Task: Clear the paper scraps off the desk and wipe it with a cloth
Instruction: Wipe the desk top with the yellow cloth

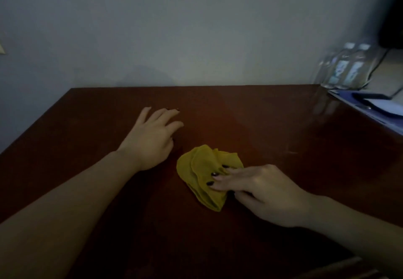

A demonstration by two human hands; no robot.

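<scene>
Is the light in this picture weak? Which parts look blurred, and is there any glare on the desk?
Head view: weak light, the desk very dark; the bottles at the far right are smeared by blur; a pale sheen lies on the desk near them; the yellow cloth under the right hand is clearest.

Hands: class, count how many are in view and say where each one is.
2. The left hand rests on the desk, left of the yellow cloth; the right hand presses down on that cloth from the right. None looks hidden.
</scene>
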